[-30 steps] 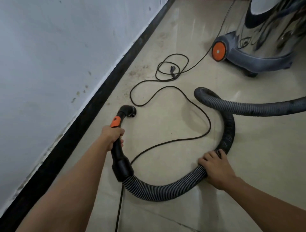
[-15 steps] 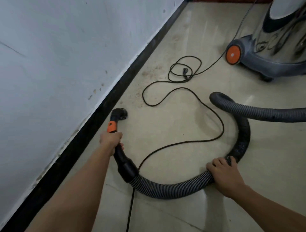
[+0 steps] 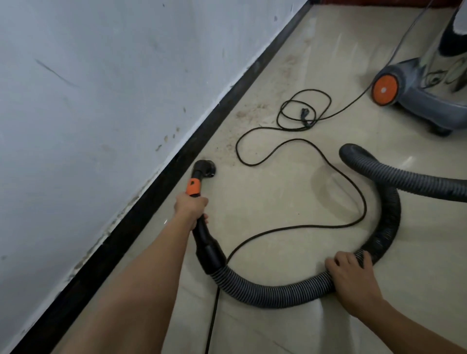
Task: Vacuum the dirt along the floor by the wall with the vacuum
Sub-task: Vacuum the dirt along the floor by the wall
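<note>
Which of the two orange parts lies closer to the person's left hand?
The orange plastic collar on the black nozzle tube, just beyond the left hand gripping that tube. The other, a round orange wheel cap, sits on the distant shiny metal vacuum canister.

We see a black skirting board [image 3: 156,199] running diagonally from lower left to upper right. A thin black cable [image 3: 297,139] lies in loose loops, its plug [image 3: 304,116] inside the far coil. A dark red strip [image 3: 366,1] edges the top.

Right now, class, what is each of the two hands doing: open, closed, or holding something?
Left hand: grips the black plastic vacuum wand with the orange collar.
Right hand: grips the grey ribbed vacuum hose.
</note>
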Demonstrator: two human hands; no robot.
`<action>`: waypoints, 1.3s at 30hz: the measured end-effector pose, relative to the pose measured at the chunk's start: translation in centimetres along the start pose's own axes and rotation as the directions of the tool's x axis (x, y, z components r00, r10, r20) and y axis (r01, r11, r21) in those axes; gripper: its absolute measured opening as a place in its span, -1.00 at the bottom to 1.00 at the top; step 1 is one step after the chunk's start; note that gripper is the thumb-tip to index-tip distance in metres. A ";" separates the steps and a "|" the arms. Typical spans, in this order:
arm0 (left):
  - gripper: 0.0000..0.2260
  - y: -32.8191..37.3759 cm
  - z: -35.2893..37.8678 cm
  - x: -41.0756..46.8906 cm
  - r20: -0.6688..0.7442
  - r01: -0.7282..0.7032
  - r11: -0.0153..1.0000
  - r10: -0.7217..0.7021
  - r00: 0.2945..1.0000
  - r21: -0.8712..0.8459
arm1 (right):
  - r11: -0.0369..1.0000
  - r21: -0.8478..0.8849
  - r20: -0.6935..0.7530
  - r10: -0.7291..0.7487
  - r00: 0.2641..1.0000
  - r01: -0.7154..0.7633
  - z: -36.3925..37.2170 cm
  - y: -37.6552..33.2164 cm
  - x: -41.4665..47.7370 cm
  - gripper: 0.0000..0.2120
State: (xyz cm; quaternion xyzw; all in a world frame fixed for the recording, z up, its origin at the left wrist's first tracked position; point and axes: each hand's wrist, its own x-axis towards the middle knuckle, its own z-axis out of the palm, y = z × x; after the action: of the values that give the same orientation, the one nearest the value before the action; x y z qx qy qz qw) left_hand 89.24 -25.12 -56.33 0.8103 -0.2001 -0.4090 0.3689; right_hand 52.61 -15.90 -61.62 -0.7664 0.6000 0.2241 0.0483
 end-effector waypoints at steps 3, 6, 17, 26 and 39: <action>-0.82 0.3 -1.1 2.3 -0.104 0.012 0.999 -0.015 0.994 -0.031 | 0.999 0.040 -0.003 0.025 1.000 -0.025 -0.4 -0.7 1.3 -0.69; -0.80 0.9 -0.4 3.8 -0.111 -0.001 1.000 0.002 0.994 0.004 | 0.997 0.042 -0.023 0.065 0.998 -0.064 -0.6 -1.8 2.6 -0.72; -0.63 3.4 0.8 7.9 0.014 0.030 0.994 -0.031 0.999 0.105 | 0.994 0.037 -0.058 0.108 0.992 -0.106 -1.0 -1.9 6.0 -0.73; -0.77 2.9 3.6 2.2 0.240 -0.100 0.972 0.047 0.970 0.211 | 1.000 0.021 -0.044 0.018 0.999 -0.017 -1.1 -1.7 5.0 -0.66; -0.71 6.3 9.2 0.9 0.305 -0.145 0.945 0.052 0.951 0.293 | 1.000 0.023 -0.029 -0.002 1.000 0.003 -0.6 1.5 4.6 -0.65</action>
State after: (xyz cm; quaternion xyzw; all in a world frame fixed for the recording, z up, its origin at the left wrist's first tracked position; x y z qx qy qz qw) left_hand 82.18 -33.76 -55.68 0.7775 -0.3553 -0.4686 0.2227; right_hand 52.15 -20.64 -62.62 -0.7698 0.6022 0.2059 0.0486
